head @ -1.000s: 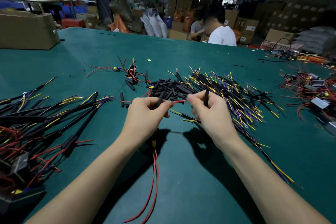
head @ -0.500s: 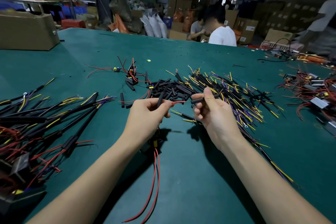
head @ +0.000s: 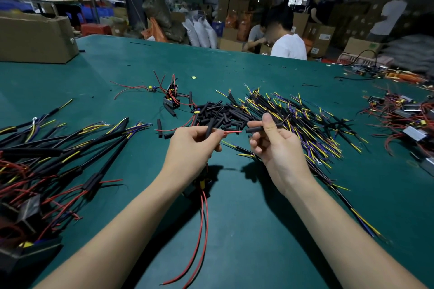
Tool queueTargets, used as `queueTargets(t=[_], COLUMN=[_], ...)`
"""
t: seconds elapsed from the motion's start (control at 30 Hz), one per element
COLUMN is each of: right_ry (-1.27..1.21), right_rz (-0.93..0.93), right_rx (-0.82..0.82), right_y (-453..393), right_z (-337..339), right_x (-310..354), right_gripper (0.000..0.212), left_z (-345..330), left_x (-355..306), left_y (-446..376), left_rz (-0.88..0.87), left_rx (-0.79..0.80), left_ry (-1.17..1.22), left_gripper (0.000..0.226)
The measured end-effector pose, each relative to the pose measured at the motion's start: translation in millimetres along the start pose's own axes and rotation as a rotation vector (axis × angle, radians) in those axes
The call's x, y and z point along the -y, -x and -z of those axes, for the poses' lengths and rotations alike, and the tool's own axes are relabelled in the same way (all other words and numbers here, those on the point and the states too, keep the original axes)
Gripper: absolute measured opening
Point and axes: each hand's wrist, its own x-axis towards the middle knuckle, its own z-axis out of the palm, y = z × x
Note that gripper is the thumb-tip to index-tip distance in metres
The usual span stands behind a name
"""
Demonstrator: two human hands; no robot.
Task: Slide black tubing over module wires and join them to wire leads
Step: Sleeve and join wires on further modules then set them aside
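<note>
Hands aligning tube piece with red wire end above the green table (head: pixel 246 230).

The wire lead pile (head: pixel 305 122) lies at 1 o'clock. Right hand (head: pixel 279 148) pinches a black tube piece (head: pixel 257 128); left hand (head: pixel 192 148) pinches the red wire (head: pixel 232 132) and another tube (head: pixel 209 129), tips just apart at center.

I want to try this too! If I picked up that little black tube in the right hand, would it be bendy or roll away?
The black tube probably weighs almost nothing: the right hand pinches it with just thumb and fingertip. It juts out straight, so it seems fairly stiff when short. Being round, it might roll on the table.
</note>
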Motion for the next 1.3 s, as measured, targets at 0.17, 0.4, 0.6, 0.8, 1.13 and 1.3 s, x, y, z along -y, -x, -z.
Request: queueTargets(t=[0.17, 0.4, 0.6, 0.8, 1.13, 1.3], right_ry=[0.100, 0.152, 0.256, 0.418, 0.361, 0.385], right_rz=[0.016, -0.015, 0.012, 0.109, 0.187, 0.135], right_rx=[0.028, 0.082, 0.144, 0.228, 0.007, 0.054], right_y=[3.0, 6.7, 9.3, 12.1, 6.8, 6.3], right_z=[-1.5, -6.6, -7.4, -6.0, -3.5, -1.4], right_x=[-3.6, -10.3, -11.4, -10.6, -3.1, -4.7], right_gripper=[0.033, 0.037, 0.034, 0.014, 0.016, 0.018], left_z=[-1.7, -4.3, -2.3, 1.2, 15.9, 12.1], left_x=[-0.5, -3.1, -6.4, -7.3, -10.1, -7.3], left_y=[1.3, 5.3, 5.3, 1.9, -1.0, -1.9], left_rz=[-0.007, -0.025, -0.059, 0.056, 0.084, 0.052], left_rx=[0.023, 0.139, 0.157, 0.139, 0.369, 0.287], left_ry=[-0.006, 0.068, 0.124, 0.096, -0.191, -0.154], left_gripper=[0.018, 0.009, 0.012, 0.031, 0.033, 0.016])
